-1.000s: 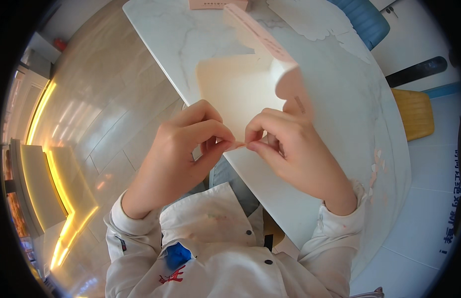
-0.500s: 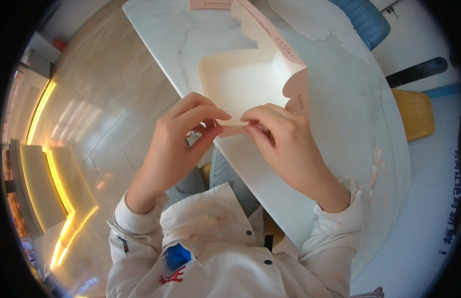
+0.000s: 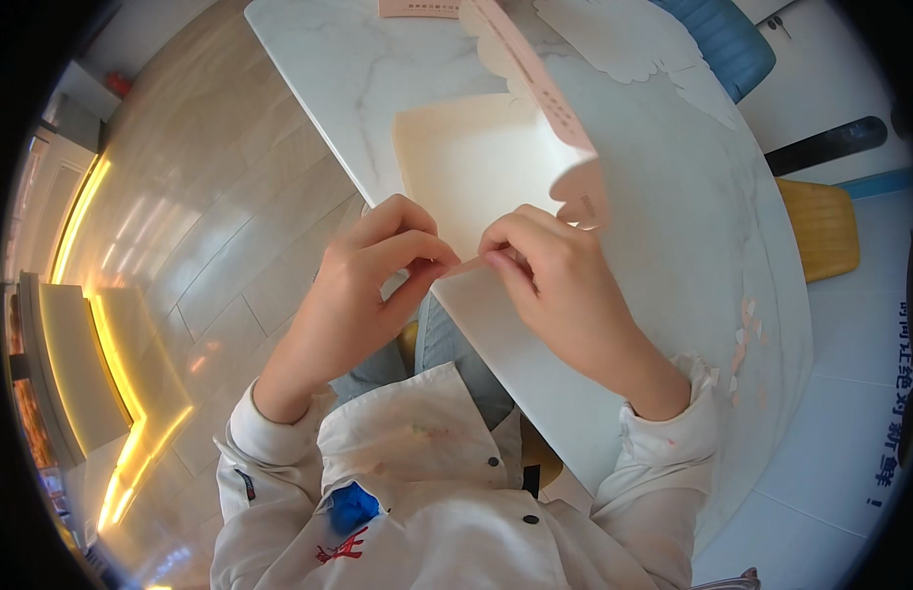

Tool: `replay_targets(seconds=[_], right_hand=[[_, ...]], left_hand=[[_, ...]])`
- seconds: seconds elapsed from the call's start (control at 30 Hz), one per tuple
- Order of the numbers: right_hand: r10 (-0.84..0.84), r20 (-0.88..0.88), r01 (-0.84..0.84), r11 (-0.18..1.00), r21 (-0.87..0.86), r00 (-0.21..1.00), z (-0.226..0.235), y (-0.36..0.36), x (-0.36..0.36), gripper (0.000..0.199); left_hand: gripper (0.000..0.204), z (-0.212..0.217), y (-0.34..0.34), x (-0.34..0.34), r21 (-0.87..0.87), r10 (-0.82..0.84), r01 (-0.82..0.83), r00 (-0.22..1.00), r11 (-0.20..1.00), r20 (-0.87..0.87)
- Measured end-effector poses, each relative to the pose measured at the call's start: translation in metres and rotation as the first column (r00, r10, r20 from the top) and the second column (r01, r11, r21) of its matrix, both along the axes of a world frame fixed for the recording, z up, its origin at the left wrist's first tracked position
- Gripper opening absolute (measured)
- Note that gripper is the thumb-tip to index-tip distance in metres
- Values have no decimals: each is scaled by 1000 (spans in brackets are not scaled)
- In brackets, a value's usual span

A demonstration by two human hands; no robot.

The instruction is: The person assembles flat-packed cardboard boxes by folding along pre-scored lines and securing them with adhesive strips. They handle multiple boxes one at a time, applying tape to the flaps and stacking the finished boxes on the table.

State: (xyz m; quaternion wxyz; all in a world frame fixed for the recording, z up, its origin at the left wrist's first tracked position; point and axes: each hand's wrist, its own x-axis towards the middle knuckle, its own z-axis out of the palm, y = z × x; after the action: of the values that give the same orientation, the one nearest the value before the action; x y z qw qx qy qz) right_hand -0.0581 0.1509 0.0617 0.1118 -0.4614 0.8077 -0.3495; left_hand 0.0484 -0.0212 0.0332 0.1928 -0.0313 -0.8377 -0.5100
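Note:
A cream and pink die-cut cardboard box blank [image 3: 476, 162] lies half folded on the white marble table [image 3: 673, 246]. Its long pink side flap [image 3: 540, 84] stands up along the right. My left hand [image 3: 363, 285] and my right hand [image 3: 550, 280] meet at the blank's near corner. Both pinch a small pink tab [image 3: 466, 265] between thumb and fingertips, right at the table's near edge.
A second flat blank [image 3: 624, 39] with scalloped edges lies at the far side of the table, and small pink paper scraps [image 3: 747, 324] sit on the right. A blue chair [image 3: 722, 39] and a yellow stool [image 3: 821, 226] stand beyond. Wood floor lies to the left.
The box blank has slid away from me and turned slightly, its upright pink flap now further back. Both hands stayed pinched on the near corner tab and shifted a little upward.

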Motion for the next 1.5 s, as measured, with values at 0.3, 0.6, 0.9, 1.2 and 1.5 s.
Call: replay_targets(seconds=[0.3, 0.6, 0.9, 1.2, 1.5], right_hand=[[83, -143, -79, 996, 30, 986, -9, -1, 0, 10], [47, -62, -51, 997, -60, 997, -15, -2, -2, 9], [65, -149, -64, 998, 15, 987, -20, 1, -4, 3], [36, -59, -36, 999, 9, 998, -19, -2, -4, 1], [45, -37, -41, 995, 86, 998, -15, -1, -4, 4]], left_hand=[[14, -13, 4, -1, -54, 103, -106, 994, 993, -45], [18, -14, 7, -1, 92, 61, -57, 997, 994, -38], [14, -18, 4, 1, -140, 117, -115, 993, 983, 7], [8, -20, 10, 0, -149, 111, -117, 993, 982, -46], [7, -23, 13, -4, -181, 87, -96, 995, 979, -58]])
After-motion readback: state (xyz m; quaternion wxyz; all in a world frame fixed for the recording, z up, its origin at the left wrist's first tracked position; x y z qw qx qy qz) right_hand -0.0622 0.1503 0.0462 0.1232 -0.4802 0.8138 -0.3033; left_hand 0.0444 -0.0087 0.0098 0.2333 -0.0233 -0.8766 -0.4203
